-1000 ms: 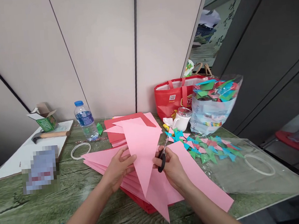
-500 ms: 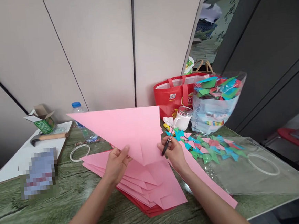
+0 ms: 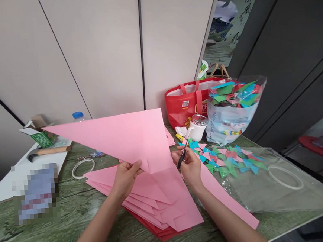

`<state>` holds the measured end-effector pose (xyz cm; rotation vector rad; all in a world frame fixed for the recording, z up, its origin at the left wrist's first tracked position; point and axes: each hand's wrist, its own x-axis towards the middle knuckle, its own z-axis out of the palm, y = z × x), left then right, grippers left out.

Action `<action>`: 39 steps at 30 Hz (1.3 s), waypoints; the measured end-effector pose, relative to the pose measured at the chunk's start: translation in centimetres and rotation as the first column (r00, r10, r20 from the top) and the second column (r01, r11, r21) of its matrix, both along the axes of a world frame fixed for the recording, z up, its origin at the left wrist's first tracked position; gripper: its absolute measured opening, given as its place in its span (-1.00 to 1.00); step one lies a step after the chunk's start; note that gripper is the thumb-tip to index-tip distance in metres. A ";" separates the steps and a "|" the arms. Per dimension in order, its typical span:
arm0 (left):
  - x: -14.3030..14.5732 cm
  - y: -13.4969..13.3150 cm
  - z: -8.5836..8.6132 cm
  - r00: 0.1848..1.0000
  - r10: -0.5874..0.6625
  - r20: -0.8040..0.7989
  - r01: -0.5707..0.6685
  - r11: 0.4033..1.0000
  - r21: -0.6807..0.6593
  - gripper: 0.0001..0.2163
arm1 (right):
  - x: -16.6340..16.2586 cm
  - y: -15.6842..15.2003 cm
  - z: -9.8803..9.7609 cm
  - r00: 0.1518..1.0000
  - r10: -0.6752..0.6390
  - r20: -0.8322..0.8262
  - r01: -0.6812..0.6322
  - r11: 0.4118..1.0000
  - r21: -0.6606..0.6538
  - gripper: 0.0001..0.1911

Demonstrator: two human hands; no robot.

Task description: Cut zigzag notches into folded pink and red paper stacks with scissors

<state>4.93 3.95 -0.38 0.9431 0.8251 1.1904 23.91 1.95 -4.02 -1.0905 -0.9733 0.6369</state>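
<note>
The pink paper triangle [image 3: 118, 139] has swung further to the left since a moment ago, and now it hides most of the water bottle [image 3: 78, 115]. It is held up in the air above the green table [image 3: 47, 238] and a stack of pink sheets [image 3: 156, 203]. The left hand [image 3: 126, 176] is closed on the triangle's bottom edge, thumb in front. The right hand [image 3: 191, 168] is just beside the triangle's right edge, curled tight around black scissors [image 3: 181, 159]. Little folded paper shapes [image 3: 226, 160] lie near it.
</note>
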 end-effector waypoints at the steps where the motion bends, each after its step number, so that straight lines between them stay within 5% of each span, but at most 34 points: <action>1: -0.1 0.0 -0.1 1.000 0.008 0.000 -0.008 1.000 -0.003 -0.79 | 0.1 -0.2 0.1 1.000 0.000 0.013 0.000 1.000 0.004 -0.68; 6: -0.3 0.6 0.7 0.997 0.081 0.019 -0.081 0.997 0.003 -0.80 | 0.0 -2.3 2.3 0.972 0.180 0.150 -0.187 0.982 0.033 -0.69; 10: -0.4 1.5 2.9 0.992 0.120 0.036 -0.121 0.992 0.036 -0.80 | -1.6 -3.5 3.8 0.783 0.593 0.188 -0.570 0.805 -0.166 -0.73; 12: -0.4 1.8 3.7 0.990 0.134 0.037 -0.137 0.986 0.094 -0.81 | -2.7 -3.5 3.5 0.744 0.664 0.081 -0.635 0.739 -0.224 -0.75; 13: -0.4 1.8 3.9 0.989 0.142 0.034 -0.145 0.984 0.104 -0.82 | -3.3 -3.4 3.2 0.757 0.654 0.014 -0.636 0.741 -0.215 -0.75; 18: 0.0 1.1 2.9 0.993 0.099 -0.071 -0.095 0.994 0.050 -0.85 | -5.8 -2.2 1.2 0.894 0.304 -0.330 -0.348 0.934 -0.080 -0.66; 23: 1.4 0.1 1.5 0.987 -0.013 -0.161 0.018 0.999 0.030 -0.82 | -6.5 -1.6 0.7 0.857 0.117 -0.502 -0.213 0.967 -0.138 -0.65; 32: 2.7 -0.1 0.8 0.969 0.020 -0.245 -0.017 1.000 0.015 -0.83 | -6.3 -2.1 0.6 0.853 0.138 -0.504 -0.223 0.968 -0.114 -0.66; 39: 2.1 -0.3 2.1 0.963 0.074 -0.258 -0.054 0.995 0.083 -0.80 | -6.2 -2.6 1.2 0.896 0.179 -0.407 -0.228 0.971 -0.074 -0.74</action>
